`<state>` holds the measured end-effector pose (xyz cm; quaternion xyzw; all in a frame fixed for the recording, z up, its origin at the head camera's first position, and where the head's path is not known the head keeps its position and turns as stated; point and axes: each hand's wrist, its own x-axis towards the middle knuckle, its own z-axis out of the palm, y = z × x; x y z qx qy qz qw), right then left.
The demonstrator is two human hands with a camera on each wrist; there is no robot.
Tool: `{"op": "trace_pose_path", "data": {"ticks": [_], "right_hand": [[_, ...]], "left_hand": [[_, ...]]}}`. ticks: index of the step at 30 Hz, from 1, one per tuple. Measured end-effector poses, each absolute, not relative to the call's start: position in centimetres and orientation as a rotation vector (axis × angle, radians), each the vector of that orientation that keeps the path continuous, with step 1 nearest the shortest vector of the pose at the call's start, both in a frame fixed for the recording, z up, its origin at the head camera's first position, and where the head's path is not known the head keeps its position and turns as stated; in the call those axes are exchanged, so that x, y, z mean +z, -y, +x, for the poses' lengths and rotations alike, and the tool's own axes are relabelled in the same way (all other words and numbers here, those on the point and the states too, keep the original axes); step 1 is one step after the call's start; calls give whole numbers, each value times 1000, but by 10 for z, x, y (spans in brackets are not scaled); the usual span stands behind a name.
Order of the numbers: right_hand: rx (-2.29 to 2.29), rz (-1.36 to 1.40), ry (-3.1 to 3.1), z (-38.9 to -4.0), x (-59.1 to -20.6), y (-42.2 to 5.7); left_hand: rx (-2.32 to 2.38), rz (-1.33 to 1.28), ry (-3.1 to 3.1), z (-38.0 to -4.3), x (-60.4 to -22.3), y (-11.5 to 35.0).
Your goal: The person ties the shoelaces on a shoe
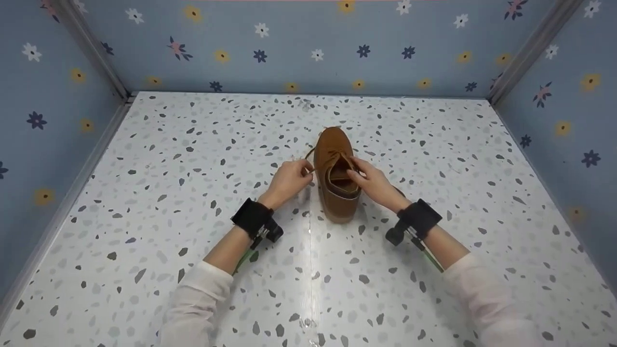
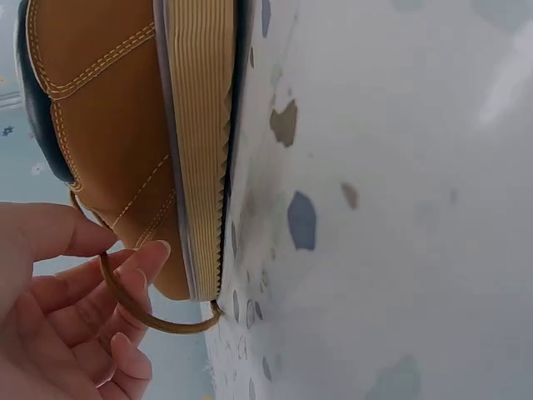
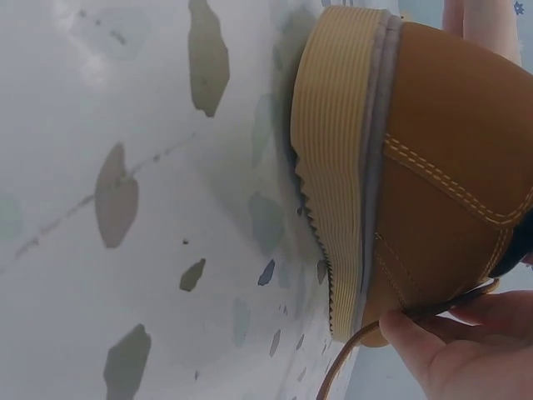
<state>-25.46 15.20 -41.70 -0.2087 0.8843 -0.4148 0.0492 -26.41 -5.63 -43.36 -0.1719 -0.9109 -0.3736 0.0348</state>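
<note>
A brown lace-up shoe stands upright on its sole, toe pointing away from me. Its ribbed tan sole and stitched side show in the left wrist view. Left of the shoe, my left hand pinches a brown shoelace between thumb and finger; the lace hangs in a loop down to the surface. My right hand is at the right edge of the shoe's opening. In the right wrist view, its thumb and fingers hold the other lace end, which trails away past the thumb.
The shoe stands on a white speckled surface. Blue flowered panels, one at the back and others at the left and right, border it. Each wrist wears a black strap with a small camera.
</note>
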Motion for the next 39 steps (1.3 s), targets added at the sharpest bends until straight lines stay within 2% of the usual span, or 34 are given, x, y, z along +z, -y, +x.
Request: {"op": "trace_pose_path", "data": {"ticks": [7,27,34,39], "right_hand": [[-1264,-624,-2691,-256,-416,-153],[-1223,-605,-2665,-257,-417,-154],[-1242,-528,-2644,-255,-413,-157],[-1304,-507,-2709,-254,-411,-158]], "left_hand": [[-1067,-495,2804,-253,-431,80],[-990,-191,3034,-237,-432,163],[-933,-153,3007,-233,-423,159],[-1003,-287,2870,-232,-416,135]]}}
